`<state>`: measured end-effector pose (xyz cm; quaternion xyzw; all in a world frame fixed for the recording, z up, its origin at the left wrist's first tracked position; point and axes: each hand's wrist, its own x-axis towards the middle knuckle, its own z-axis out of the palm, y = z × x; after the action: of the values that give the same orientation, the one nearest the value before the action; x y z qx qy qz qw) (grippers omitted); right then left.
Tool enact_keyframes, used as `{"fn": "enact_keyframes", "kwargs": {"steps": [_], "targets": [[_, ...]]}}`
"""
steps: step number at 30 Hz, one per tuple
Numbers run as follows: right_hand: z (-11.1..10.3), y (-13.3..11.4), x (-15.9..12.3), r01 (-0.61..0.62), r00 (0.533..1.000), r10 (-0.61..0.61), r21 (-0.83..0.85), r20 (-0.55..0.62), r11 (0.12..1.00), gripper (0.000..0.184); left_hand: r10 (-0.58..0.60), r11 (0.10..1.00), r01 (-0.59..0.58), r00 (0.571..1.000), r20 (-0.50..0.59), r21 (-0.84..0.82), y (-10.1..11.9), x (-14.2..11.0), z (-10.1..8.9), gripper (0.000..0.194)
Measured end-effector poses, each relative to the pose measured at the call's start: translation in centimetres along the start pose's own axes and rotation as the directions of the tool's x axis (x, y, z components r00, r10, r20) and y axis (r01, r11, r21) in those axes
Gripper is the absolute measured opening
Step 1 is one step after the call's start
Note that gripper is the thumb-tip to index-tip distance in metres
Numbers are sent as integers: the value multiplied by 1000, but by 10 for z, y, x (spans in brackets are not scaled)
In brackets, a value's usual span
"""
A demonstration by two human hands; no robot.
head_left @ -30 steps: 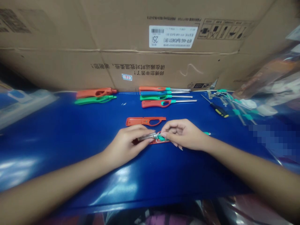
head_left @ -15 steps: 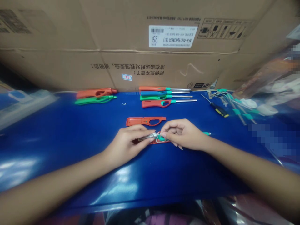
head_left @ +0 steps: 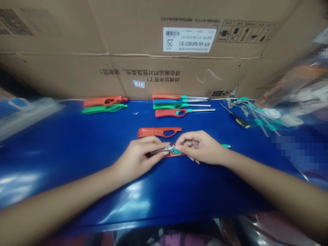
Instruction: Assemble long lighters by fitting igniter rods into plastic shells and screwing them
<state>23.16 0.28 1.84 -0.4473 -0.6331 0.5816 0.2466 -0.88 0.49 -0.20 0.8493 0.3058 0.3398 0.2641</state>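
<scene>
Between the thumb and fingers of my left hand (head_left: 139, 153) is a clear lighter fuel tank (head_left: 160, 149) with a metallic end, pointing right. My right hand (head_left: 201, 148) pinches at a small green trigger part (head_left: 176, 150) beside the tank's end; the fingertips hide exactly what they grip. Under both hands lies a red lighter shell half (head_left: 174, 155), mostly covered. A green tip with a metal end (head_left: 226, 146) shows past my right hand. Just beyond my hands, another orange-red shell half (head_left: 159, 132) lies with its hollow side up.
Several assembled lighters (head_left: 170, 113) are lined up at the back, with red and green shells (head_left: 105, 108) to their left. A screwdriver (head_left: 238, 120) and loose green-and-clear parts (head_left: 258, 116) lie at the right. A cardboard box (head_left: 77, 75) walls off the blue table's (head_left: 77, 150) rear.
Both hands stay nearly in place. The fuel tank's metallic end has shifted very slightly at the fingertips.
</scene>
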Motion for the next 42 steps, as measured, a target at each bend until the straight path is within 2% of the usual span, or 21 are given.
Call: {"fn": "enact_keyframes", "kwargs": {"steps": [5, 20, 30, 36, 42], "targets": [[0, 2, 0, 10, 1000, -10, -15, 6, 1000, 21, 35, 999, -35, 999, 7, 5, -1, 0, 0, 27], [-1, 6, 2, 44, 999, -44, -74, 13, 996, 20, 39, 999, -40, 999, 13, 24, 0, 0, 0, 27], [1, 5, 2, 19, 1000, -20, -69, -7, 997, 20, 60, 998, -60, 998, 2, 31, 0, 1, 0, 28], [-1, 1, 2, 27, 999, -25, 34, -45, 999, 24, 49, 998, -47, 997, -67, 35, 4, 3, 0, 22], [-2, 5, 2, 39, 997, -35, 69, -62, 997, 25, 48, 996, -38, 989, -143, 77, 2, 2, 0, 20]]}}
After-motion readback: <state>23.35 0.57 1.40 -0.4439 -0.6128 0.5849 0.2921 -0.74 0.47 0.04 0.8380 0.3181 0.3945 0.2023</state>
